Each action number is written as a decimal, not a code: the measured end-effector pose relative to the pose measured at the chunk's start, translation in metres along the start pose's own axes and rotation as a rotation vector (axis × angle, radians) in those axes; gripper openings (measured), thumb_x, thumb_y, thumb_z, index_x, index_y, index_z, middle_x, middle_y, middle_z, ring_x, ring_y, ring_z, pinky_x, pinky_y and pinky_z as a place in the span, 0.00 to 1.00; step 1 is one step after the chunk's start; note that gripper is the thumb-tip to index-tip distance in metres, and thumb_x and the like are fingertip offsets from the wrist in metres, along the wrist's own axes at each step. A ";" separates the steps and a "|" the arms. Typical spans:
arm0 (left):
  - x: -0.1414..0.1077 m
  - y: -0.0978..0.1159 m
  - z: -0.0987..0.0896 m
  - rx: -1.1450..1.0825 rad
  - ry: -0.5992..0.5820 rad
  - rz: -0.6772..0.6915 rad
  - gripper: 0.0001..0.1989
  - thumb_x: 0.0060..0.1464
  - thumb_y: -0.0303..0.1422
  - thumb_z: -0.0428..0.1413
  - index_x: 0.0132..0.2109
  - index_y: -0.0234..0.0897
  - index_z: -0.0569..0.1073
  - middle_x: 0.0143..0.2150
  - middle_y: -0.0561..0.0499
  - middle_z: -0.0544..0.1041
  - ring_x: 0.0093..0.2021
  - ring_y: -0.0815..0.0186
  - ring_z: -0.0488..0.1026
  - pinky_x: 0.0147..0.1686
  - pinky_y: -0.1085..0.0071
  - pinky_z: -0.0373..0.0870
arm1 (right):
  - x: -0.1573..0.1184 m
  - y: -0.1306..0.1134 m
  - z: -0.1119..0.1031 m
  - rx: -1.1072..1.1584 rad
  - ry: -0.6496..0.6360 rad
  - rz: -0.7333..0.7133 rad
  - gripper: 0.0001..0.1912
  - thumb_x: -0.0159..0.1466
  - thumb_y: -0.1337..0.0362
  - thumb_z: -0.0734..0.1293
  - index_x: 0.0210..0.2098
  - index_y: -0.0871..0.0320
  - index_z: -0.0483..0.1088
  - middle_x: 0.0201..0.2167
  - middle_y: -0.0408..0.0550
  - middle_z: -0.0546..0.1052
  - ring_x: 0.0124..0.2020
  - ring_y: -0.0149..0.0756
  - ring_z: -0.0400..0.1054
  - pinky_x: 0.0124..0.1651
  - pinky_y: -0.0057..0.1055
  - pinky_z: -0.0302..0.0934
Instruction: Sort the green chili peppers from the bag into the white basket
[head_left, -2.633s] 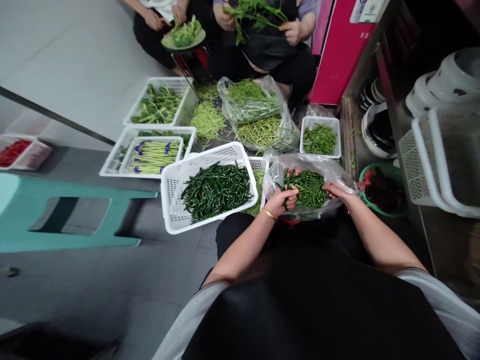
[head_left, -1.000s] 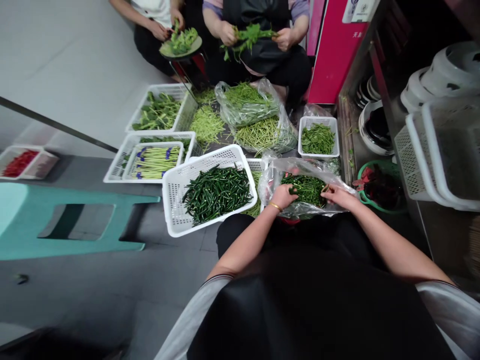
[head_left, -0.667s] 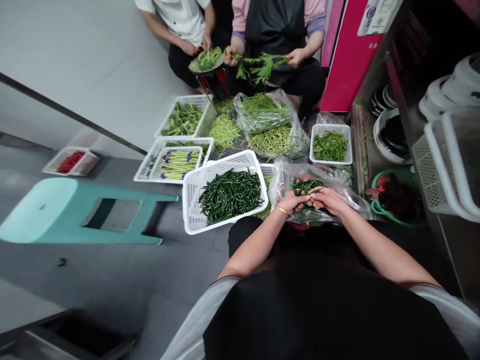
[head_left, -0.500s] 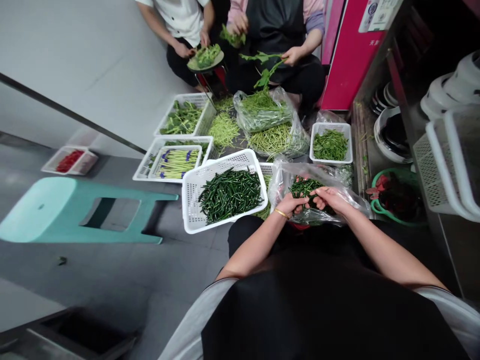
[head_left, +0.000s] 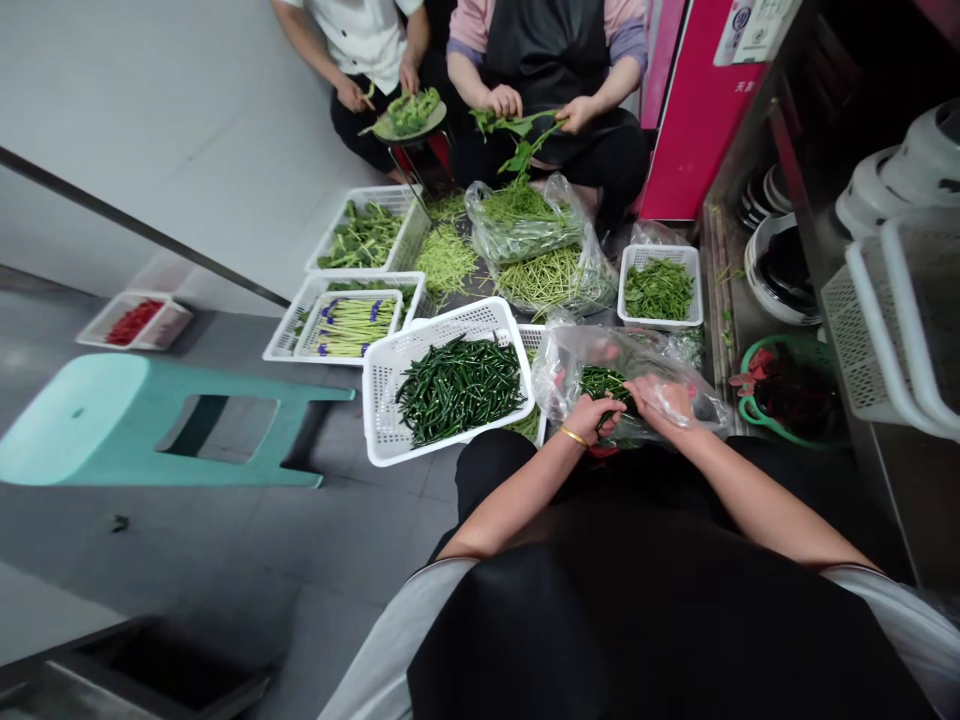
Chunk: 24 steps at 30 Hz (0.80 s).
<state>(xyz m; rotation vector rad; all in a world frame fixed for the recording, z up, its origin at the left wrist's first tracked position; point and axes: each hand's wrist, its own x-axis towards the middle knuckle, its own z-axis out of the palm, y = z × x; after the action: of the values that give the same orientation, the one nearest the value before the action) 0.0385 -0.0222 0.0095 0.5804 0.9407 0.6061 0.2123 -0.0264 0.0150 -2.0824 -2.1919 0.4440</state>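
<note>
A clear plastic bag (head_left: pixel 559 355) lies open in front of my knees, with green peppers (head_left: pixel 602 381) at its left part. My left hand (head_left: pixel 598 416) is closed over the near edge of these peppers; what its fingers pinch is too small to name. Close beside it, my right hand (head_left: pixel 660 400) is partly behind the bag's film, and its fingers are hard to make out. To the left of the bag, a tilted white basket (head_left: pixel 384 400) holds a heap of dark green peppers (head_left: pixel 459 388).
White crates (head_left: pixel 281 345) of greens stand ahead left. A small white basket (head_left: pixel 697 320) and a green basket (head_left: pixel 754 410) are to the right. Two people sit opposite, behind a bag of stems (head_left: pixel 547 280). A turquoise stool (head_left: pixel 82 420) lies at the left.
My left hand has turned and moved slightly right and down. My right hand has shifted under the bag's film. Opposite, one person's raised hand has come down to the greens.
</note>
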 end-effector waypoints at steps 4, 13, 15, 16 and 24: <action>-0.004 0.002 -0.002 0.049 0.011 0.032 0.14 0.39 0.36 0.65 0.30 0.30 0.74 0.19 0.54 0.71 0.14 0.75 0.61 0.14 0.76 0.48 | 0.008 0.019 0.000 0.326 -0.086 0.115 0.18 0.68 0.51 0.61 0.39 0.57 0.74 0.40 0.54 0.78 0.41 0.44 0.72 0.41 0.35 0.63; -0.010 -0.004 -0.004 0.480 -0.133 0.065 0.10 0.47 0.29 0.60 0.21 0.33 0.71 0.17 0.53 0.70 0.14 0.74 0.61 0.16 0.74 0.55 | -0.004 -0.002 -0.003 0.352 -0.282 -0.265 0.24 0.71 0.51 0.56 0.24 0.58 0.66 0.24 0.46 0.71 0.29 0.34 0.65 0.34 0.28 0.55; -0.010 -0.007 -0.001 0.550 -0.092 0.038 0.13 0.49 0.29 0.59 0.19 0.33 0.70 0.14 0.53 0.68 0.14 0.74 0.61 0.16 0.74 0.55 | -0.003 -0.006 -0.006 0.094 -0.238 -0.216 0.20 0.72 0.59 0.55 0.30 0.61 0.70 0.29 0.52 0.74 0.32 0.37 0.68 0.36 0.30 0.56; -0.010 -0.007 -0.001 0.564 -0.075 0.020 0.14 0.49 0.29 0.60 0.18 0.33 0.69 0.13 0.53 0.67 0.13 0.73 0.60 0.16 0.74 0.55 | 0.000 -0.007 -0.007 -0.029 -0.221 -0.175 0.19 0.73 0.61 0.54 0.34 0.63 0.71 0.32 0.56 0.75 0.33 0.39 0.69 0.37 0.31 0.57; -0.014 0.030 -0.035 -0.017 -0.020 0.123 0.16 0.34 0.30 0.66 0.33 0.33 0.70 0.29 0.47 0.79 0.27 0.64 0.77 0.23 0.72 0.71 | 0.071 -0.026 -0.007 -0.208 -0.179 -0.157 0.19 0.72 0.57 0.58 0.56 0.57 0.72 0.53 0.60 0.72 0.49 0.46 0.71 0.48 0.35 0.63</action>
<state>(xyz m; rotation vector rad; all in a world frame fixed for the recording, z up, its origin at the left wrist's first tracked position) -0.0047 -0.0052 0.0217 0.6310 0.8847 0.7170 0.1838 0.0438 0.0191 -2.0139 -2.5847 0.4185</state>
